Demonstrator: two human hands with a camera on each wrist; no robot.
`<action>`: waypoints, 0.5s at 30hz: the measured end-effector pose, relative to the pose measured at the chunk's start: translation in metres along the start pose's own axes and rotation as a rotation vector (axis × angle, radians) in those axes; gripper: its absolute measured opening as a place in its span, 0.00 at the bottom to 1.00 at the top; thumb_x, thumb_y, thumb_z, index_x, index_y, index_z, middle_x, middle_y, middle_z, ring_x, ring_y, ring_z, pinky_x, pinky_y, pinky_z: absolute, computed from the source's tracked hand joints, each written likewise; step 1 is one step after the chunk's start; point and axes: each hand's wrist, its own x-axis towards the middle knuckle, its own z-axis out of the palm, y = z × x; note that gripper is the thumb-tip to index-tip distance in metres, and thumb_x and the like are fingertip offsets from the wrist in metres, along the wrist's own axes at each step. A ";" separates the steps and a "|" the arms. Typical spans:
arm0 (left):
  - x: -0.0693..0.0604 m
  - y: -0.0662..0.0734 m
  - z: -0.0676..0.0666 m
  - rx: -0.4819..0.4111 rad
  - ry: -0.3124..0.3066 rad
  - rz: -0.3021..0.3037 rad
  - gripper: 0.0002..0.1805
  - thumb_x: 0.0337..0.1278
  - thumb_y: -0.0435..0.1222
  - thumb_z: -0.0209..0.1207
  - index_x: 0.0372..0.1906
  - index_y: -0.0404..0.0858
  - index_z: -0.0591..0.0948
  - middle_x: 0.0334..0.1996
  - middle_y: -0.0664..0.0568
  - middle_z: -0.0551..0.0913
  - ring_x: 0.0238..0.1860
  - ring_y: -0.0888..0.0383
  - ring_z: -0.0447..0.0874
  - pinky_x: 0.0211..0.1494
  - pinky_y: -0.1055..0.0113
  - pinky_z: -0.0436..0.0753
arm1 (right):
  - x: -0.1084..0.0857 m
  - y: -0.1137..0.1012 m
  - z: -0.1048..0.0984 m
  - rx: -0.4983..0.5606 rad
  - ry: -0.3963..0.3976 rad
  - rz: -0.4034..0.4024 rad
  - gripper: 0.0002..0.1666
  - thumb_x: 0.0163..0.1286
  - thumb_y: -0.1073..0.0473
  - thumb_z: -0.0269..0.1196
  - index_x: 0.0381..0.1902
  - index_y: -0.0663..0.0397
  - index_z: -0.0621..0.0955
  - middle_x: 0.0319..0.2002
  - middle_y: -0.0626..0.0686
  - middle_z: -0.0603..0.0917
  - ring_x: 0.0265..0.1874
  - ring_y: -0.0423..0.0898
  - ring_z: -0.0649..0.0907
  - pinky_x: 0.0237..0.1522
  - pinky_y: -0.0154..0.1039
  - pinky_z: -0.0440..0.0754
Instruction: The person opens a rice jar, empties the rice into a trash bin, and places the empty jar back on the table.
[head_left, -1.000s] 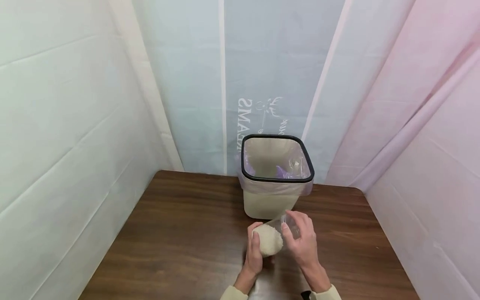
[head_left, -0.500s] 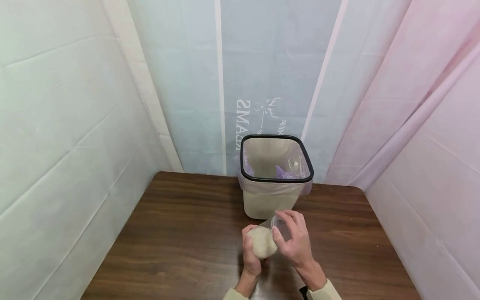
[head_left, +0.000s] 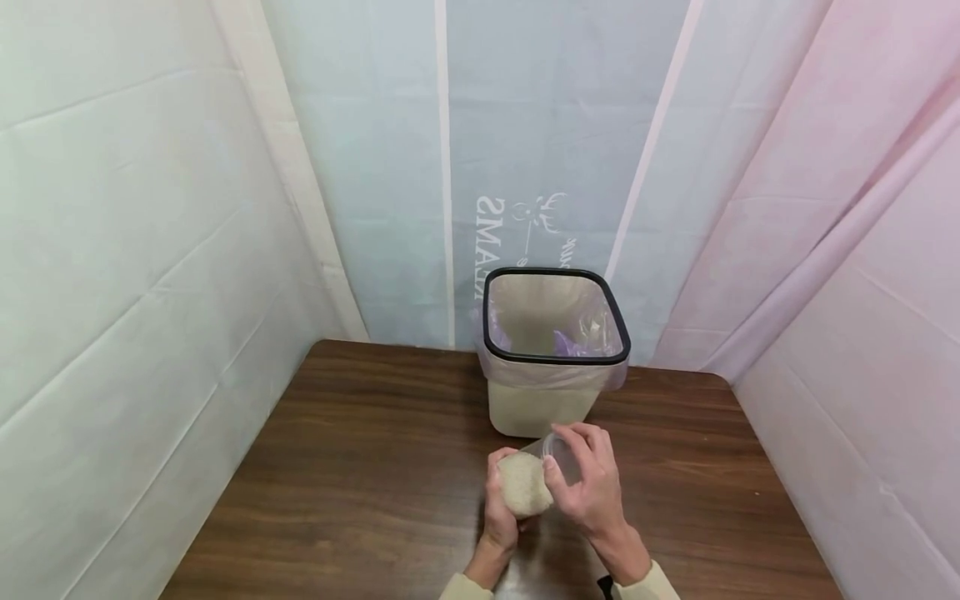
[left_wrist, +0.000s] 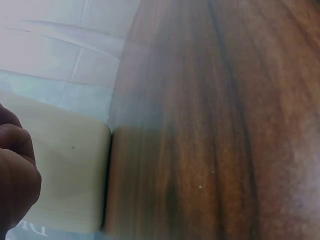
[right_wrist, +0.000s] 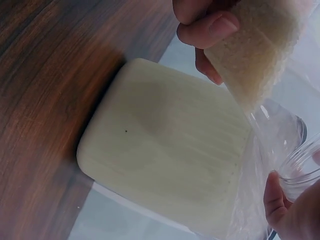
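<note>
My left hand (head_left: 498, 508) grips a clear container of white, rice-like grains (head_left: 523, 485), held tilted just above the table. In the right wrist view the grains (right_wrist: 257, 50) fill the part near the left hand's fingers (right_wrist: 222, 26), and the clear end (right_wrist: 272, 130) points toward my right hand. My right hand (head_left: 594, 492) pinches the clear rim or lid (right_wrist: 302, 167) at that end between thumb and fingers; whether a lid is fitted, I cannot tell. The left wrist view shows curled fingers (left_wrist: 17, 170) at its left edge.
A cream bin (head_left: 540, 408) with a black rim (head_left: 555, 361) and a purplish liner stands just beyond both hands on the brown wooden table (head_left: 360, 467). Hanging cloth (head_left: 375, 167) surrounds the table at the back and sides.
Over the last second both hands shifted slightly left with the container. The right hand's grip on the clear end stayed, and the grains' surface looks smoother and more level.
</note>
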 end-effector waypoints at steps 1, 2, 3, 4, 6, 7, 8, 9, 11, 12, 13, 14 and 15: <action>0.000 0.000 0.000 -0.005 0.002 -0.007 0.26 0.72 0.48 0.24 0.57 0.33 0.63 0.32 0.55 0.78 0.13 0.68 0.67 0.05 0.69 0.61 | 0.000 0.000 0.000 -0.002 0.002 -0.009 0.22 0.53 0.56 0.63 0.45 0.62 0.84 0.40 0.59 0.80 0.40 0.52 0.75 0.44 0.35 0.72; 0.001 -0.001 0.000 -0.009 0.005 -0.017 0.26 0.72 0.48 0.25 0.57 0.34 0.63 0.31 0.56 0.78 0.13 0.69 0.66 0.06 0.69 0.60 | 0.000 0.000 0.000 -0.003 0.005 -0.017 0.22 0.53 0.56 0.63 0.45 0.62 0.84 0.39 0.59 0.80 0.40 0.51 0.75 0.43 0.35 0.72; 0.001 -0.001 0.000 -0.015 0.007 -0.026 0.26 0.71 0.48 0.26 0.57 0.34 0.63 0.30 0.57 0.78 0.12 0.69 0.65 0.06 0.69 0.60 | 0.001 0.000 0.000 -0.005 0.004 -0.025 0.22 0.54 0.55 0.63 0.45 0.62 0.84 0.39 0.59 0.80 0.40 0.51 0.75 0.42 0.35 0.72; 0.001 -0.001 0.001 -0.027 0.013 -0.041 0.26 0.71 0.49 0.26 0.56 0.34 0.64 0.30 0.57 0.78 0.11 0.69 0.65 0.06 0.69 0.60 | 0.001 -0.001 0.000 -0.009 0.004 -0.030 0.22 0.54 0.55 0.63 0.45 0.62 0.84 0.39 0.59 0.80 0.39 0.51 0.75 0.42 0.35 0.72; 0.001 -0.001 0.001 -0.049 0.020 -0.069 0.27 0.71 0.49 0.27 0.56 0.33 0.64 0.27 0.58 0.78 0.10 0.69 0.64 0.07 0.71 0.60 | 0.001 -0.001 0.000 -0.018 0.005 -0.039 0.22 0.55 0.55 0.62 0.45 0.62 0.84 0.39 0.59 0.80 0.39 0.51 0.75 0.41 0.35 0.72; 0.001 -0.001 0.001 -0.063 0.023 -0.088 0.27 0.72 0.50 0.27 0.56 0.33 0.64 0.26 0.59 0.78 0.10 0.69 0.64 0.07 0.72 0.60 | 0.001 -0.002 0.000 -0.024 0.005 -0.039 0.22 0.54 0.55 0.62 0.45 0.61 0.84 0.39 0.59 0.80 0.38 0.51 0.75 0.41 0.35 0.72; 0.001 0.000 0.001 -0.073 0.023 -0.106 0.28 0.72 0.51 0.27 0.56 0.33 0.64 0.26 0.59 0.78 0.10 0.69 0.64 0.07 0.72 0.60 | 0.001 -0.002 0.001 -0.027 0.006 -0.041 0.22 0.54 0.54 0.62 0.45 0.61 0.84 0.39 0.59 0.80 0.38 0.51 0.75 0.41 0.35 0.72; 0.001 0.001 0.001 -0.082 0.023 -0.119 0.28 0.73 0.51 0.26 0.56 0.33 0.64 0.25 0.59 0.78 0.10 0.69 0.65 0.07 0.72 0.60 | 0.001 -0.002 0.001 -0.030 0.007 -0.044 0.23 0.54 0.54 0.62 0.45 0.61 0.84 0.39 0.59 0.79 0.38 0.52 0.75 0.40 0.35 0.72; 0.001 0.003 0.001 -0.093 0.018 -0.143 0.29 0.73 0.52 0.26 0.56 0.34 0.64 0.25 0.59 0.78 0.11 0.69 0.66 0.08 0.73 0.61 | 0.001 -0.004 0.002 -0.036 0.005 -0.045 0.23 0.53 0.54 0.62 0.45 0.61 0.84 0.39 0.59 0.79 0.38 0.52 0.75 0.40 0.36 0.72; 0.002 0.004 0.000 -0.097 0.012 -0.151 0.28 0.73 0.53 0.25 0.56 0.35 0.65 0.26 0.59 0.78 0.11 0.68 0.66 0.08 0.73 0.61 | 0.001 -0.004 0.002 -0.039 0.004 -0.047 0.23 0.53 0.54 0.62 0.45 0.61 0.84 0.39 0.59 0.79 0.38 0.52 0.75 0.40 0.36 0.71; 0.002 0.006 0.000 -0.097 0.003 -0.166 0.28 0.73 0.53 0.25 0.55 0.37 0.66 0.26 0.59 0.78 0.12 0.68 0.66 0.09 0.73 0.61 | 0.002 -0.004 0.001 -0.040 0.005 -0.047 0.23 0.53 0.54 0.61 0.45 0.61 0.84 0.39 0.59 0.79 0.38 0.52 0.74 0.40 0.36 0.71; 0.002 0.007 0.000 -0.098 -0.006 -0.176 0.28 0.73 0.54 0.25 0.55 0.39 0.67 0.27 0.58 0.78 0.12 0.68 0.67 0.09 0.73 0.62 | 0.002 -0.005 0.001 -0.041 0.006 -0.050 0.23 0.53 0.54 0.61 0.44 0.61 0.84 0.39 0.59 0.79 0.38 0.52 0.74 0.40 0.35 0.71; 0.003 0.008 0.000 -0.101 -0.017 -0.186 0.28 0.73 0.55 0.24 0.54 0.41 0.67 0.27 0.58 0.78 0.12 0.68 0.67 0.10 0.73 0.62 | 0.003 -0.005 0.000 -0.041 0.004 -0.052 0.23 0.52 0.54 0.61 0.44 0.61 0.84 0.39 0.59 0.79 0.38 0.52 0.74 0.40 0.35 0.71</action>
